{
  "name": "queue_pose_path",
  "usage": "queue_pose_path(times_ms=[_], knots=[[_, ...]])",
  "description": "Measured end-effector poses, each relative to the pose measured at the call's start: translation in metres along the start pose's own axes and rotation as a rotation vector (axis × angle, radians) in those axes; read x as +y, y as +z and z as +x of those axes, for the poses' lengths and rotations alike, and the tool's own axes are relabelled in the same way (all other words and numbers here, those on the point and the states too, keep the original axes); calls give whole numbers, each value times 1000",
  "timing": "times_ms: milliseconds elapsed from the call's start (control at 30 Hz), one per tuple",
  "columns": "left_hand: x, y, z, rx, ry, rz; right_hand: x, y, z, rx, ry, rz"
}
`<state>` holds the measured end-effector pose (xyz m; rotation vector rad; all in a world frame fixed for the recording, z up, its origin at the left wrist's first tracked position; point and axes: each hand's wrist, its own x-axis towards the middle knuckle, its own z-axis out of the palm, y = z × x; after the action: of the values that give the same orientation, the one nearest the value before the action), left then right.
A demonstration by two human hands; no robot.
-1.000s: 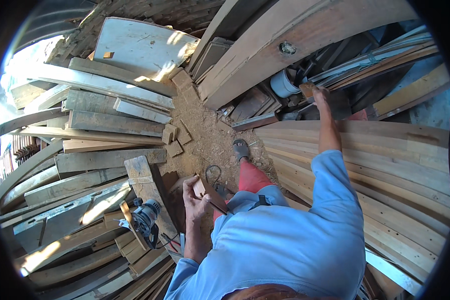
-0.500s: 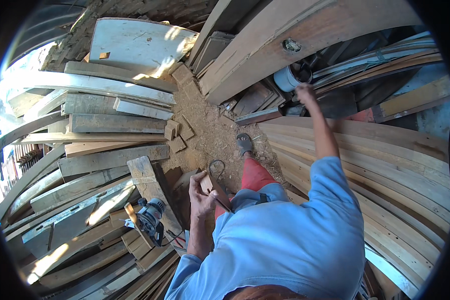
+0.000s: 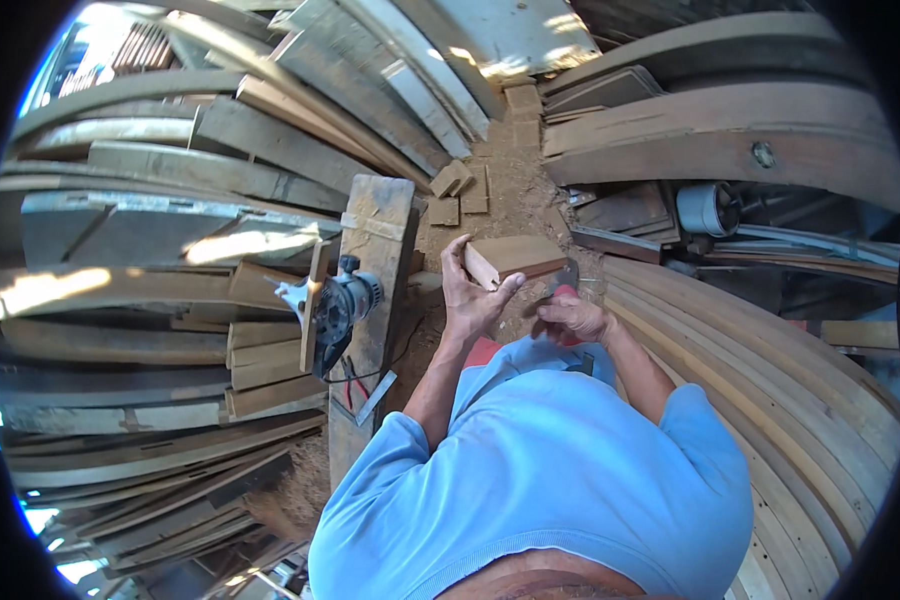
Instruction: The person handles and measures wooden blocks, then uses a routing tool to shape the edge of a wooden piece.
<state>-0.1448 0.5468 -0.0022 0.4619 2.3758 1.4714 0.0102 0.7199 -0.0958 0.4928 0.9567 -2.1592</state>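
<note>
My left hand (image 3: 472, 298) is closed round one end of a short wooden block (image 3: 518, 256), its thumb along the near side and fingers on the far left. The block is held up in front of me and has a notch cut into its near end face. My right hand (image 3: 576, 316) is closed on a red-handled hand tool (image 3: 567, 277) with a dark metal end. That metal end is at the block's right end; whether it touches the wood I cannot tell. Part of the tool's handle is hidden by my fingers.
A router (image 3: 345, 305) stands on a wooden bench (image 3: 370, 235) at my left, beside red-handled pliers (image 3: 350, 388) and a metal rule (image 3: 375, 398). Stacked boards (image 3: 710, 340) line the right side. A white bucket (image 3: 705, 209) and wood offcuts (image 3: 460, 195) lie farther off.
My right hand has come back from the white bucket to the block and now holds the red-handled tool. My left hand has raised the block in front of me. The view has turned left.
</note>
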Motion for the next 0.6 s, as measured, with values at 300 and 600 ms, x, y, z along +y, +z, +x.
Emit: queue_pose_path(times_ms=[300,600], knots=[[-31,-139,-48,135,74,-180,-49,196,85,38,-466,724],[-98,-321,-99,304,128,433,-42,247,187,219,-457,279]])
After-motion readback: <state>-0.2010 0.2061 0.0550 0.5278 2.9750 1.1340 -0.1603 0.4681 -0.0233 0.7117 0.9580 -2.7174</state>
